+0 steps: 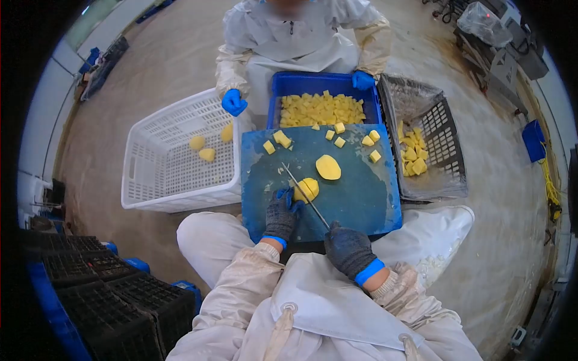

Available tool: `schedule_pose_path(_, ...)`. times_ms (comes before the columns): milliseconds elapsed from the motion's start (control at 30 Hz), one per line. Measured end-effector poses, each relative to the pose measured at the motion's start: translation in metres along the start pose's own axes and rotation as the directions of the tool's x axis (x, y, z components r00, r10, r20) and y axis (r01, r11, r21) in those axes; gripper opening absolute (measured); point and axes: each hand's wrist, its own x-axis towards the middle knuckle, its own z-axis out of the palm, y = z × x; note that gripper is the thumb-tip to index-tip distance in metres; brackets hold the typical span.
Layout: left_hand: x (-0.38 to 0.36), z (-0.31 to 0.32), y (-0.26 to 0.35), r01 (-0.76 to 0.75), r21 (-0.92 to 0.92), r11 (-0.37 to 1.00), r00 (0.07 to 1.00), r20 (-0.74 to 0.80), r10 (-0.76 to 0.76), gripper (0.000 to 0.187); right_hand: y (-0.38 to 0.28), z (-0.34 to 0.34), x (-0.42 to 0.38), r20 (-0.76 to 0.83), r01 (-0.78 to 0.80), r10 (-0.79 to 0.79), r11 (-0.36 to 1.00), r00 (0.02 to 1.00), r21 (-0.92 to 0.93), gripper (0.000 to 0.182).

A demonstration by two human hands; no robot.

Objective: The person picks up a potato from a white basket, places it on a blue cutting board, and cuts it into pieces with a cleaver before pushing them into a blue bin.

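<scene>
On a blue cutting board (361, 201) across my lap lies a peeled yellow potato (310, 186), with a cut line visible in it. My left hand (280, 215), in a dark glove, grips its near left side with bent fingers. The handle of a knife (314, 209) is wrapped in my right hand (349, 249), also gloved. Its blade slants away to the left across the potato. Just beyond rests a potato half (328, 168), its flat face up. Several potato cubes (282, 139) are scattered along the board's far side.
A white crate (180, 201) with a few whole potatoes stands left. Beyond the board, a blue bin (325, 82) holds potato cubes. A dark crate (448, 138) with potato pieces stands right. Another person (295, 42) in blue gloves sits opposite. Black crates (120, 307) are at lower left.
</scene>
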Motion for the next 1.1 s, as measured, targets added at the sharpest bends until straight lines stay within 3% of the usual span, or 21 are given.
schedule_pose_path(133, -0.001, -0.001, 0.002, 0.015, -0.023, 1.0, 1.0, 0.01, -0.015, 0.042, 0.013, 0.032, 0.02, -0.019, 0.023, -0.022, 0.999, 1.0, 0.045, 0.029)
schedule_pose_path(200, 0.004, -0.005, 0.004, 0.033, -0.02, 0.999, 0.999, 0.026, -0.032, 0.043, 0.014, 0.047, 0.03, -0.16, 0.053, -0.053, 0.999, 0.986, -0.005, 0.029)
schedule_pose_path(267, 0.0, -0.008, 0.008, 0.072, -0.035, 0.997, 0.996, 0.049, -0.07, 0.045, 0.016, 0.05, 0.029, -0.17, 0.075, -0.071, 0.997, 0.983, 0.016, 0.029)
schedule_pose_path(333, 0.001, -0.003, 0.002, 0.018, -0.014, 1.0, 1.0, 0.024, -0.017, 0.046, 0.021, 0.042, 0.028, -0.198, 0.102, -0.096, 0.995, 0.975, 0.018, 0.029)
schedule_pose_path(433, -0.003, -0.002, 0.001, 0.029, -0.028, 0.999, 0.999, 0.03, -0.028, 0.049, 0.026, 0.028, -0.001, -0.269, 0.046, 0.006, 0.982, 0.963, 0.185, 0.028)
schedule_pose_path(500, -0.001, -0.004, 0.001, 0.047, -0.057, 0.997, 0.998, 0.047, -0.044, 0.05, 0.03, 0.006, -0.013, -0.483, 0.136, 0.054, 0.926, 0.874, 0.351, 0.023)
schedule_pose_path(600, -0.004, -0.001, -0.002, -0.005, -0.039, 0.999, 1.0, 0.017, 0.006, 0.057, 0.053, -0.014, -0.023, -0.544, 0.162, 0.077, 0.912, 0.836, 0.378, 0.017)
schedule_pose_path(700, -0.006, -0.006, 0.01, 0.095, -0.082, 0.992, 0.995, 0.05, -0.091, 0.069, 0.071, -0.025, -0.035, -0.583, 0.133, 0.164, 0.892, 0.795, 0.432, 0.016)
schedule_pose_path(767, -0.006, 0.004, 0.009, -0.11, 0.165, 0.98, 0.989, -0.084, 0.125, 0.077, 0.094, -0.01, -0.037, -0.536, 0.103, 0.249, 0.834, 0.807, 0.542, 0.017)
schedule_pose_path(800, -0.004, 0.004, 0.017, -0.108, 0.171, 0.979, 0.989, -0.085, 0.124, 0.077, 0.104, 0.0, -0.037, -0.478, 0.071, 0.328, 0.762, 0.815, 0.643, 0.017)
schedule_pose_path(867, 0.003, -0.001, 0.034, -0.141, 0.303, 0.943, 0.987, -0.032, 0.158, 0.082, 0.108, 0.009, -0.037, -0.5, 0.128, 0.34, 0.714, 0.796, 0.689, 0.016)
schedule_pose_path(933, 0.012, 0.003, 0.037, -0.185, 0.34, 0.922, 0.982, 0.035, 0.184, 0.081, 0.104, 0.004, -0.037, -0.309, 0.137, 0.462, 0.368, 0.831, 0.92, 0.015)
schedule_pose_path(1100, 0.043, 0.02, 0.019, -0.316, 0.353, 0.881, 0.938, 0.258, 0.232, 0.074, 0.11, 0.011, -0.022, -0.366, 0.164, 0.536, 0.387, 0.761, 0.908, 0.009)
